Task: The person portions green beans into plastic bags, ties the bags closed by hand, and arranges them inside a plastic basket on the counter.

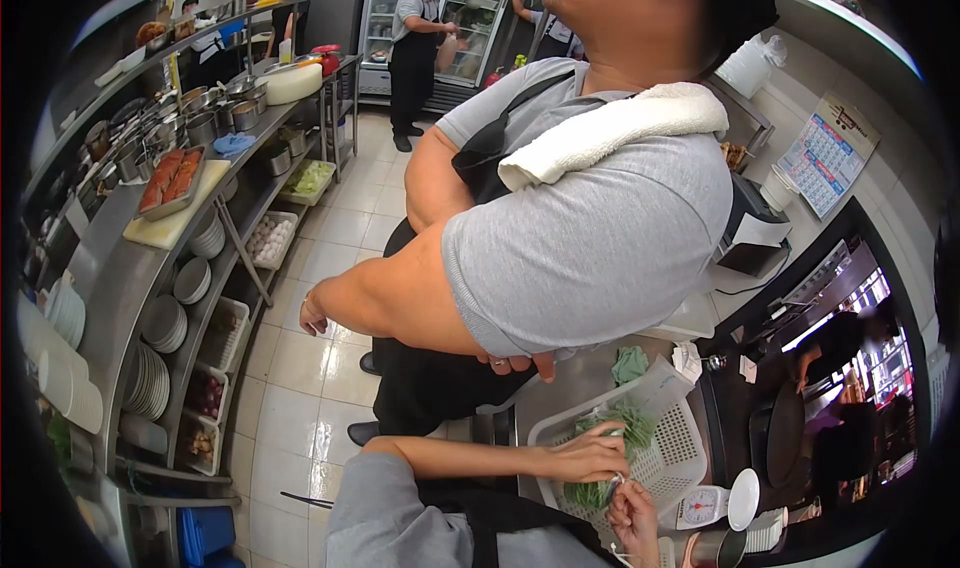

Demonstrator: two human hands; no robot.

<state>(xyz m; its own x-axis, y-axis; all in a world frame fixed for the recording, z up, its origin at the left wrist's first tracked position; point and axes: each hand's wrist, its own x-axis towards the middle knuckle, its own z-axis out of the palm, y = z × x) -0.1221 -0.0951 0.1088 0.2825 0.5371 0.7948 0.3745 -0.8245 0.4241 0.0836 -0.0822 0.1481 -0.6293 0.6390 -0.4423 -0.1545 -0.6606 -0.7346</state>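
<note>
My left hand (590,459) reaches across over a white perforated basket (683,451), fingers closed on the gathered neck of what looks like a clear plastic bag of green leafy herbs (590,494). My right hand (632,514) is just below it, thumb and fingers pinched on a small whitish twisted end by the left fingertips. Whether that end is bag plastic or a tie is too small to tell. More long green leaves (632,423) lie in the basket, partly under clear plastic (662,386).
A co-worker in a grey shirt (600,228) stands close ahead. A dial scale (702,506), a white plate (743,499) and a green cloth (630,365) are near the basket. Left stands a steel shelf with plates (163,323) and a tray of orange-red fillets (172,182).
</note>
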